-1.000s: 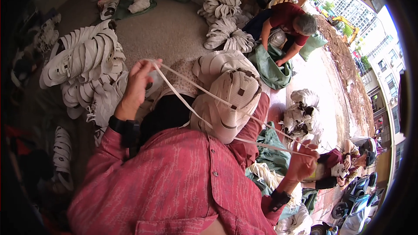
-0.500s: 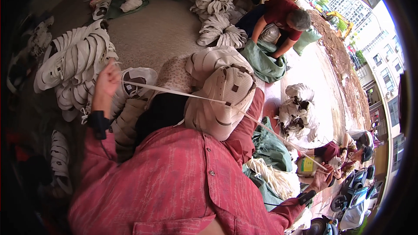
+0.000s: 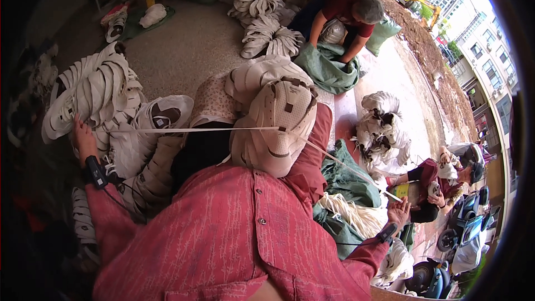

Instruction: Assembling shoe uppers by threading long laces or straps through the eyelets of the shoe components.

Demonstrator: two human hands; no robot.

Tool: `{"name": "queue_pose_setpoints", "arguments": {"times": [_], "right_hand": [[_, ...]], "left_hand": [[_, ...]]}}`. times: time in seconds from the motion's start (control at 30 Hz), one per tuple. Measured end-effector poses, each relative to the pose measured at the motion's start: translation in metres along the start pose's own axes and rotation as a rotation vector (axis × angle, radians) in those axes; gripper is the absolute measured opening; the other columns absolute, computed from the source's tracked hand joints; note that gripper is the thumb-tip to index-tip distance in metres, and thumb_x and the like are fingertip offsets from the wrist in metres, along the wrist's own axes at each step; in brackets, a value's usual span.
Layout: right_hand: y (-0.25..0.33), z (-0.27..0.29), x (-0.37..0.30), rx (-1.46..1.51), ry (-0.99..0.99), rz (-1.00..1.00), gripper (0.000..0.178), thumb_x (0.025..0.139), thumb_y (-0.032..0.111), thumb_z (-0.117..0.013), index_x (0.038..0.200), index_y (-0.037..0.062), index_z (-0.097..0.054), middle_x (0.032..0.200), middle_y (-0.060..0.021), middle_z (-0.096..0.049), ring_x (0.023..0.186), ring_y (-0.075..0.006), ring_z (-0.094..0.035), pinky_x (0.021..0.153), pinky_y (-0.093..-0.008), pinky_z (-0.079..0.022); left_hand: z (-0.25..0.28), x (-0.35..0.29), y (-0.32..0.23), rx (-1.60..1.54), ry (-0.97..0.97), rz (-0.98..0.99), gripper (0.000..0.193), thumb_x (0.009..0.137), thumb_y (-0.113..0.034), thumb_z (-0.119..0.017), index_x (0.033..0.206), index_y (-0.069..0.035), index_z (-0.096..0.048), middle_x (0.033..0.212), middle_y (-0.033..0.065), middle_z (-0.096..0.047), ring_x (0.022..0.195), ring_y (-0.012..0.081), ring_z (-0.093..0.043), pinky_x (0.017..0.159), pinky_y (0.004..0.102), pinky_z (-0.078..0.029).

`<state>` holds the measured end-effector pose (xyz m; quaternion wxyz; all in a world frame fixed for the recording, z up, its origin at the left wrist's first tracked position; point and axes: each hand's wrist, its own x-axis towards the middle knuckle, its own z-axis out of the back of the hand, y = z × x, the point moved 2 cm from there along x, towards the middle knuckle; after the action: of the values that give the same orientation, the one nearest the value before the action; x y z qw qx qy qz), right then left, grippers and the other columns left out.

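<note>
White lace (image 3: 189,130) pulled taut from left hand (image 3: 83,140), closed around its end beside a heap of shoe uppers (image 3: 92,92); threaded through the pale shoe upper (image 3: 276,128) resting on the lap; running on down to right hand (image 3: 400,210), fingers curled, seemingly pinching the other end, though too small to tell for sure. Could slip from either grip or drag the upper off the lap, judging by the tension. Green sacks (image 3: 329,69) by another person (image 3: 345,14); yellow bottle (image 3: 409,190) with blurred label near right hand.
</note>
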<state>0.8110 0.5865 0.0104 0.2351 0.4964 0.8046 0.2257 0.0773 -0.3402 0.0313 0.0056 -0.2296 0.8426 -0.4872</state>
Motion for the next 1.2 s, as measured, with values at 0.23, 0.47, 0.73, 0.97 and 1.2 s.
{"name": "queue_pose_setpoints", "arguments": {"times": [0.23, 0.47, 0.73, 0.97, 1.2], "right_hand": [[0.014, 0.036, 0.042, 0.153, -0.21, -0.21, 0.019, 0.098, 0.028, -0.055, 0.094, 0.0099, -0.061, 0.075, -0.0035, -0.053, 0.06, -0.0134, -0.045, 0.044, -0.0207, -0.037], [-0.132, -0.16, 0.022, -0.701, 0.135, 0.384, 0.03, 0.093, 0.026, -0.06, 0.108, 0.0, -0.064, 0.103, -0.0069, -0.067, 0.069, -0.0087, -0.057, 0.06, -0.0214, -0.044], [-0.321, -0.358, -0.116, -1.138, 0.677, 0.311, 0.008, 0.091, 0.007, -0.061, 0.096, 0.0001, -0.063, 0.079, -0.0038, -0.065, 0.07, -0.0081, -0.059, 0.063, -0.0229, -0.048], [-0.33, -0.355, -0.127, -1.111, 0.739, 0.267, 0.009, 0.091, 0.008, -0.06, 0.092, -0.0004, -0.06, 0.074, -0.0034, -0.059, 0.068, -0.0076, -0.055, 0.062, -0.0236, -0.045], [-0.337, -0.348, -0.121, -0.89, 0.775, -0.022, 0.013, 0.095, 0.012, -0.057, 0.091, -0.0008, -0.059, 0.076, -0.0016, -0.059, 0.071, -0.0064, -0.055, 0.065, -0.0227, -0.044]], "left_hand": [[0.09, 0.038, -0.028, 0.091, 0.058, 0.098, 0.038, 0.096, -0.019, -0.05, 0.132, -0.009, -0.051, 0.093, 0.0016, -0.053, 0.077, 0.0138, -0.052, 0.068, 0.0296, -0.043], [-0.231, -0.067, -0.021, 0.328, 0.32, 0.013, 0.033, 0.094, -0.015, -0.055, 0.127, -0.009, -0.059, 0.085, -0.005, -0.058, 0.06, -0.0017, -0.04, 0.048, 0.0129, -0.028], [-0.423, -0.316, 0.005, 0.285, 1.319, -0.087, 0.014, 0.086, -0.008, -0.066, 0.098, -0.002, -0.07, 0.081, 0.0069, -0.07, 0.073, 0.0112, -0.066, 0.067, 0.0245, -0.052], [-0.446, -0.351, 0.021, 0.367, 1.465, -0.081, 0.009, 0.088, -0.009, -0.064, 0.09, 0.0, -0.064, 0.075, 0.0027, -0.065, 0.073, 0.0065, -0.059, 0.068, 0.0228, -0.049], [-0.451, -0.347, 0.032, 0.311, 1.561, 0.142, 0.01, 0.091, -0.01, -0.061, 0.094, 0.0, -0.062, 0.083, 0.002, -0.065, 0.078, 0.0067, -0.06, 0.071, 0.0226, -0.049]]}}
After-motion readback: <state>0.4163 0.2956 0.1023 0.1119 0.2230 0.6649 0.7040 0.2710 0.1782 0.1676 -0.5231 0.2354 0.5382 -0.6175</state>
